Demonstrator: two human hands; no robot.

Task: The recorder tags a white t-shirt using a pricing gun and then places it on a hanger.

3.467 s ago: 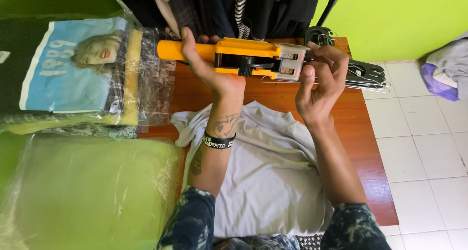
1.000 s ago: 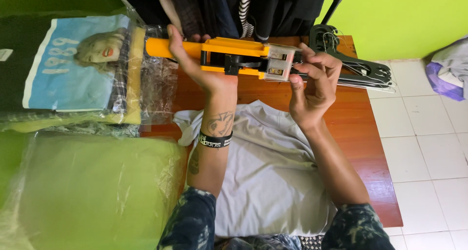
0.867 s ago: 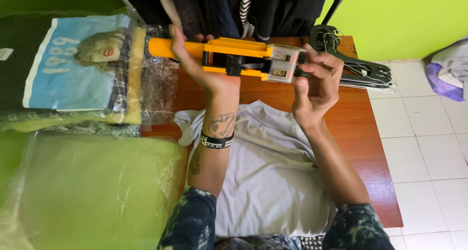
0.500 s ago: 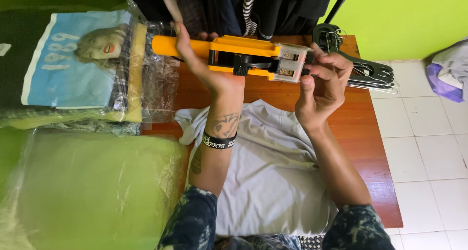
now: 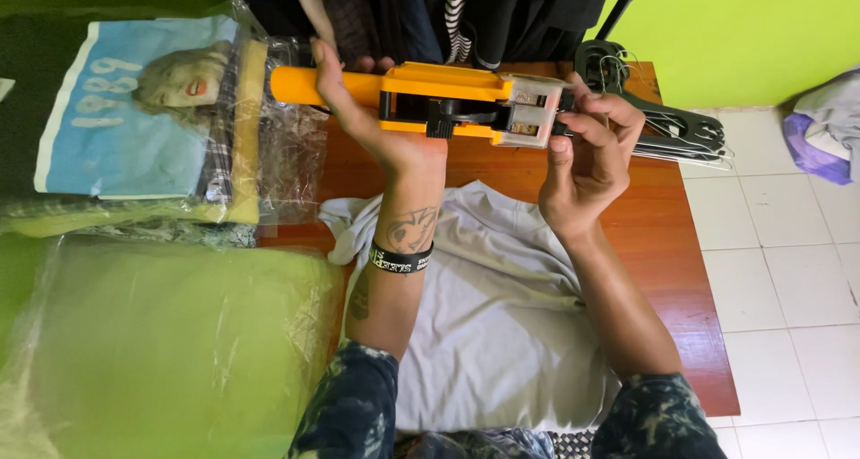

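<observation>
Both hands are wrapped around the orange tool, held up over the grey shirt: the left hand grips the handle, the right hand pinches the clear front end. The orange tool could be tipped and dropped if the pinch is loosened.

We take this for a small clothing shop or its packing corner: dark garments hanging on a rail, folded shirts sealed in clear plastic bags, a stack of black plastic hangers, bright green walls.
</observation>
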